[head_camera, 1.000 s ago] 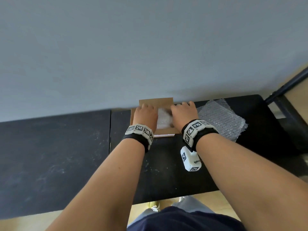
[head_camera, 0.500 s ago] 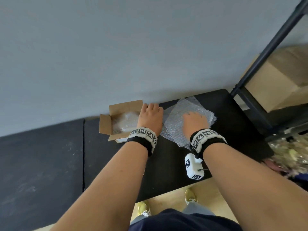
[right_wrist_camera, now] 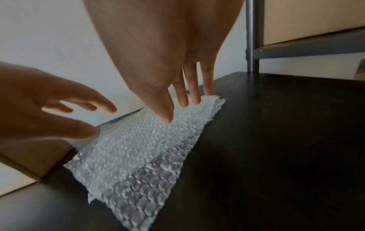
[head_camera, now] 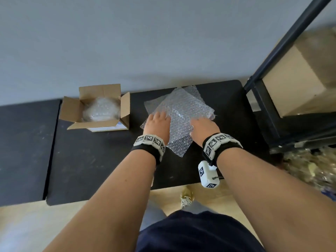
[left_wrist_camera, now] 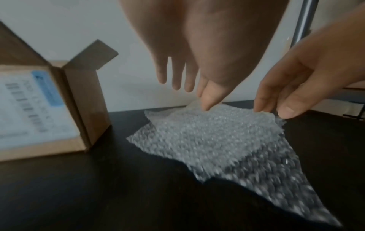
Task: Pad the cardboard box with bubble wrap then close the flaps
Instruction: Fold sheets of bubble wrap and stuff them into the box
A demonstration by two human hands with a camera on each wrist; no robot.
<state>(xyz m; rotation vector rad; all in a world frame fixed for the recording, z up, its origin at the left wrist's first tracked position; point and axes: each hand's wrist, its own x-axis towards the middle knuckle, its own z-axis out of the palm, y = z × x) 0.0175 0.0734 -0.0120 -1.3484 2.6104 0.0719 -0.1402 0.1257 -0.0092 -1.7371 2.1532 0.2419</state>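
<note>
both my hands, left hand (head_camera: 158, 124) and right hand (head_camera: 204, 128), rest loose straight fingers on clear bubble wrap sheets (head_camera: 183, 113) near the black surface's (head_camera: 91, 160) back edge, gripping nothing; open brown cardboard box (head_camera: 101, 108) stands leftward.

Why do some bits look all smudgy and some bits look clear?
Head view: the box and bubble wrap look sharp, but the right edge by the shelf is smeared. Left wrist view: the label on the box is too blurry to read, and the near wrap is streaked. Right wrist view: the left hand is soft, and the table is dim.
</note>
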